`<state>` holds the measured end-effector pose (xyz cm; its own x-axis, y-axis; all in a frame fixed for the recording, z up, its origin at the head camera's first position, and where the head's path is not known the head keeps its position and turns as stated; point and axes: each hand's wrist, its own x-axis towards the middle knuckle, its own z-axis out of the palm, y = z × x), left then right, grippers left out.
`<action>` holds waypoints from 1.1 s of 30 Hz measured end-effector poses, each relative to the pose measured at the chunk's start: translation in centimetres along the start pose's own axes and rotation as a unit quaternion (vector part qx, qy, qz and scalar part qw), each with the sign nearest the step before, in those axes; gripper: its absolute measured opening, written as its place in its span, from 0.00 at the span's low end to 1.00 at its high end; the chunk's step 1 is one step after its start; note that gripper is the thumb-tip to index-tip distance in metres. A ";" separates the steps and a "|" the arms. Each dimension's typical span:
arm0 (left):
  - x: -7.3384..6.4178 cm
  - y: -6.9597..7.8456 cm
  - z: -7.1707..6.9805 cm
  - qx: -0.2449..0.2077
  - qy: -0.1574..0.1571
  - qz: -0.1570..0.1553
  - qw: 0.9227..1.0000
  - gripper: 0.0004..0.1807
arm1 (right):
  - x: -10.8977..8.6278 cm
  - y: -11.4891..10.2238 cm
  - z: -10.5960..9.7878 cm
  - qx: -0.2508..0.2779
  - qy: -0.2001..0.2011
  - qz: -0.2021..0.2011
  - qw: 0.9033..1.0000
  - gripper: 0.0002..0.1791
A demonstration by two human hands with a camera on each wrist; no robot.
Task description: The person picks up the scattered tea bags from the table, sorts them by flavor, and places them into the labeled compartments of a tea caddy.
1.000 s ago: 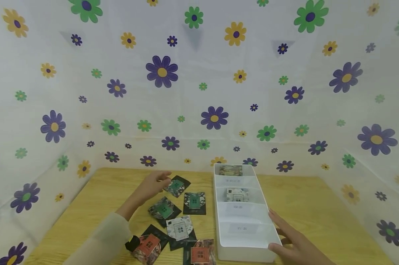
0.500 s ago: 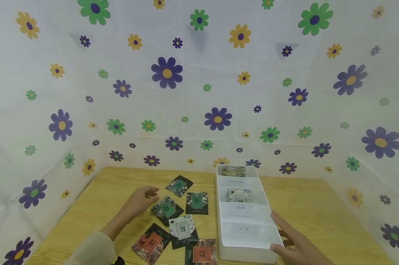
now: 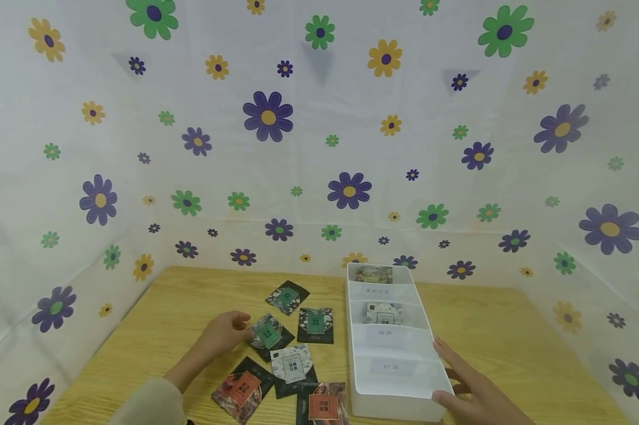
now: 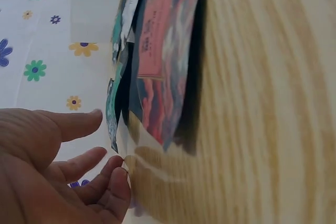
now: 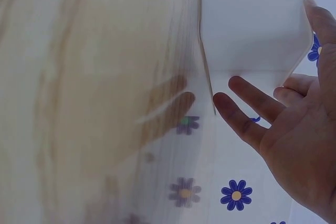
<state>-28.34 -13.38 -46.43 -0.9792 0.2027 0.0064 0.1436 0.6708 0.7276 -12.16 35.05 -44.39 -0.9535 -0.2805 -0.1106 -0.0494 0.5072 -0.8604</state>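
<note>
My left hand [image 3: 225,332] is beside a green-labelled tea packet [image 3: 268,335], thumb and fingers parted at its left edge. In the left wrist view the fingertips are right by that packet's edge [image 4: 112,114]. A white-faced tea packet [image 3: 291,366] lies just below it, and a red-labelled packet [image 3: 243,388] nearer to me. On the right, a long white divided box [image 3: 353,354] stands on the table. My right hand [image 3: 473,386] rests against its near right corner, thumb at the rim and fingers along the side wall [image 5: 252,30].
Two more green-labelled packets [image 3: 316,324] lie farther back, left of the box. Another red-labelled packet [image 3: 324,404] is at the near edge of view. Inside the box, a white packet [image 3: 384,313] and a patterned packet [image 3: 374,274] stand in separate compartments. Flowered cloth [image 3: 319,147] surrounds the table.
My left hand has come back from the farthest green-labelled packet toward me, to the nearer green-labelled one. The packets lie as before, and my right hand stays at the box.
</note>
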 end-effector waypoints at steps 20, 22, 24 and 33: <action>0.1 1.2 1.2 0.121 0.014 -0.001 0.993 0.29 | 0.1 0.3 -0.1 -0.022 0.005 -0.028 0.999 0.45; 0.1 1.3 1.3 0.125 0.018 -0.005 0.992 0.29 | 0.1 0.3 -0.1 -0.020 0.005 -0.029 0.999 0.45; 0.1 1.4 1.4 0.125 0.019 -0.006 0.992 0.29 | 0.1 0.3 -0.1 -0.017 0.005 -0.028 0.999 0.46; 0.8 0.4 1.4 0.098 0.036 0.000 0.995 0.26 | 0.0 0.3 -0.1 -0.017 0.007 -0.032 0.999 0.46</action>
<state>-28.84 -11.96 -47.04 -0.9860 0.1554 0.0599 0.1611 0.7986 0.5799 -12.24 35.26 -44.61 -0.9518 -0.3027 -0.0485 -0.1206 0.5152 -0.8485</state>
